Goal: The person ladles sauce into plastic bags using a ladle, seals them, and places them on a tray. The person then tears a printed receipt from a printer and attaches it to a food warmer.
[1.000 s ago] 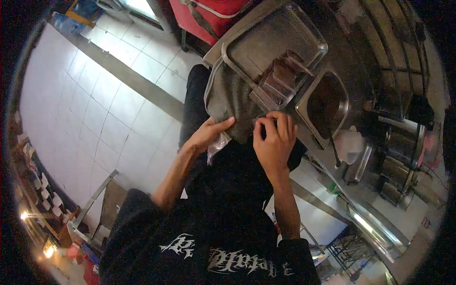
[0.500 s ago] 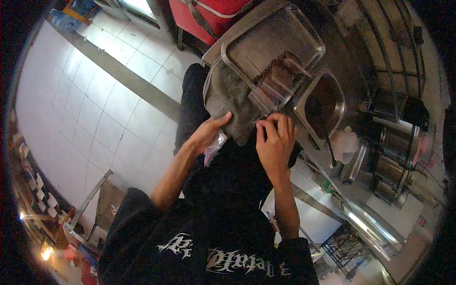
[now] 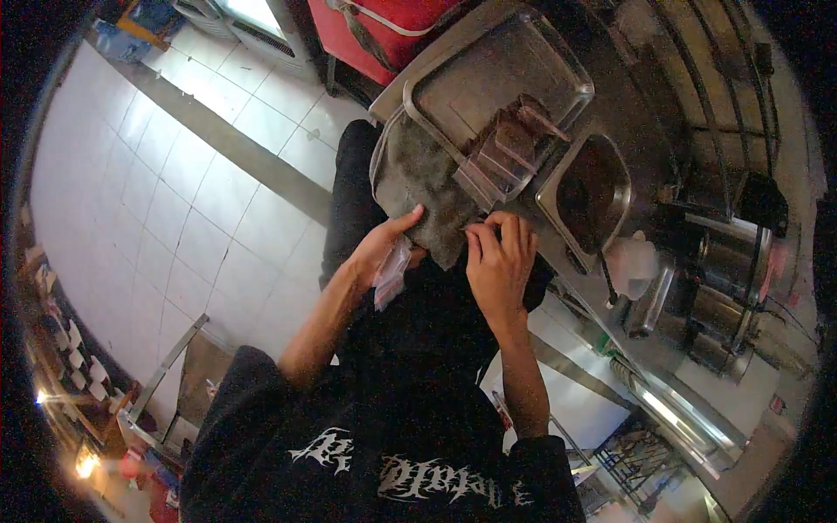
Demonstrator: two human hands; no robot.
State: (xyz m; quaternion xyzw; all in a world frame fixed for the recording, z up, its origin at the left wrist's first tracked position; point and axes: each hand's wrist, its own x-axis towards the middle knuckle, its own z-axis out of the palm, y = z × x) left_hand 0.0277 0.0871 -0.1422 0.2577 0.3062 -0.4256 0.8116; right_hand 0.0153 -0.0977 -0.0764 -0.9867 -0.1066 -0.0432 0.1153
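Left hand [image 3: 377, 245] clasps cloth [image 3: 417, 170] and bag [image 3: 392, 275]; right hand [image 3: 503, 263] sits at the cloth's edge, gripping or not I can't tell. Keeping cloth taut should help.

grips: 2, left grip [image 3: 378, 247], right grip [image 3: 504, 257]
grey cloth [image 3: 418, 170]: 1, between both
clear plastic [image 3: 392, 277]: count unclear, at left grip
big tray [image 3: 488, 74]: 1, ahead of right grip
packets [image 3: 501, 166]: at least 3, overlapping, same side
small tray [image 3: 560, 230]: 1, right of right grip
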